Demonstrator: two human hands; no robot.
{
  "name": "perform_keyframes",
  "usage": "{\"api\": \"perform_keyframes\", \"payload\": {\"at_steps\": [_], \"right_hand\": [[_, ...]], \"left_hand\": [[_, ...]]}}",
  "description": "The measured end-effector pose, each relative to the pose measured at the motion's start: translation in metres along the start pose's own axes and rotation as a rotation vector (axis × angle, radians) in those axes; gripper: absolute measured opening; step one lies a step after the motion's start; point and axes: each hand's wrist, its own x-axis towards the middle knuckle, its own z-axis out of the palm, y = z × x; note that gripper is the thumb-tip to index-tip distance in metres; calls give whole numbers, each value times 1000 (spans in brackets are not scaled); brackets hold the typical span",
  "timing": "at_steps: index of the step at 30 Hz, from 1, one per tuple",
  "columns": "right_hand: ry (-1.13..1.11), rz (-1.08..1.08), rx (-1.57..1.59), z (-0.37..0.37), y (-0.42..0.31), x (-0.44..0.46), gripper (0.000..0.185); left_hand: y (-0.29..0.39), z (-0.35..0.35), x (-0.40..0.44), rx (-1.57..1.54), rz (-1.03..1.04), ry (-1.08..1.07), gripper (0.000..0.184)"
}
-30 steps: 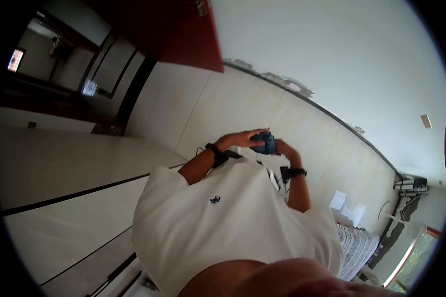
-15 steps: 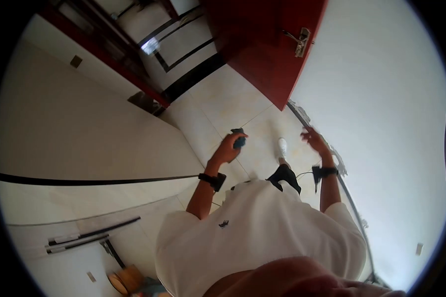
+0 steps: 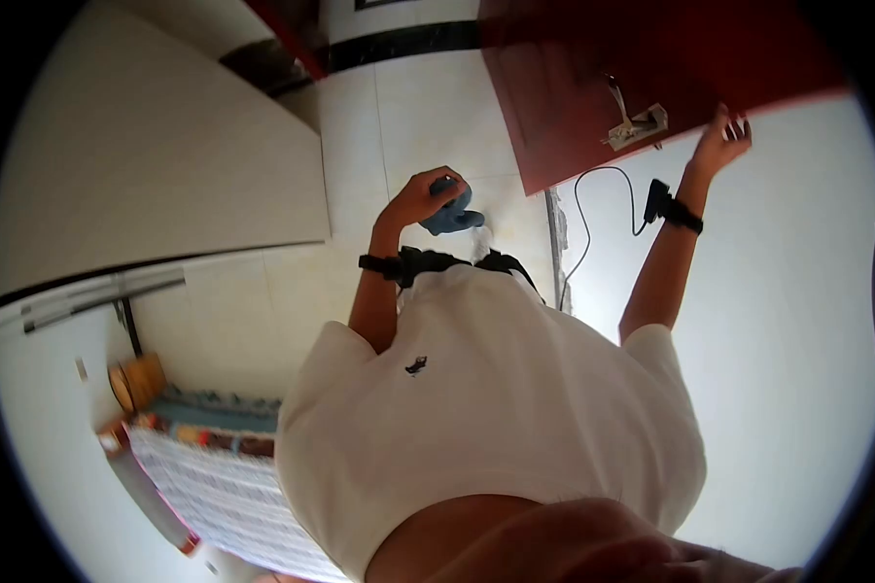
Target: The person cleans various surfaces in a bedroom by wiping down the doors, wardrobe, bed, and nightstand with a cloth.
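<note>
My left hand [image 3: 421, 197] is closed around a bundled blue-grey cloth [image 3: 451, 216], part of which hangs below the fingers over the floor. My right hand [image 3: 724, 143] is raised at the free edge of the red door [image 3: 564, 107], its fingers bent and apart. Whether the fingertips touch the door I cannot tell. The door's metal handle [image 3: 637, 124] lies to the left of that hand. Each wrist wears a black strap with a small device, and a black cable [image 3: 578, 228] hangs from the right one.
A pale panel [image 3: 175, 165] stands on the left, with a dark threshold strip [image 3: 403, 44] at the doorway ahead. White wall [image 3: 778, 321] runs along the right. Behind to the left are a bed with a striped cover [image 3: 228, 496] and a round wooden object [image 3: 136, 381].
My view has turned and come nearer the door. My right hand has risen from beside the wall to the door's edge. The cloth stays in my left hand, showing more of itself.
</note>
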Motion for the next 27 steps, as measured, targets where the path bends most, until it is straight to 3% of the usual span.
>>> {"api": "perform_keyframes", "payload": {"at_steps": [3, 5, 7, 10, 15, 17, 18, 22, 24, 27], "right_hand": [[-203, 150, -8, 12, 2, -12, 66], [-115, 139, -121, 19, -11, -35, 63], [-125, 126, -32, 23, -35, -43, 61], [-66, 293, -97, 17, -86, -54, 60], [-146, 237, -52, -1, -121, -62, 55], [-189, 206, -17, -5, -108, -81, 50], [-234, 223, 1, -4, -108, -90, 44], [-357, 135, 109, -8, -113, -126, 36], [-603, 114, -55, -11, -114, -137, 25], [-841, 110, 42, -5, -103, -156, 19]], "left_hand": [[9, -6, -4, -18, -214, -12, 18], [12, -2, -8, -2, -266, 1, 18], [8, 4, -9, -60, -306, 20, 22], [32, -2, -15, -85, -354, -33, 20], [75, 15, 24, -203, -216, -41, 34], [62, 37, 66, -160, -3, 53, 45], [66, 37, 80, -196, -56, -13, 48], [74, 37, 111, -155, 64, -58, 42], [82, 25, 115, -178, 81, -120, 37], [87, 3, 104, -213, 57, -196, 25]]}}
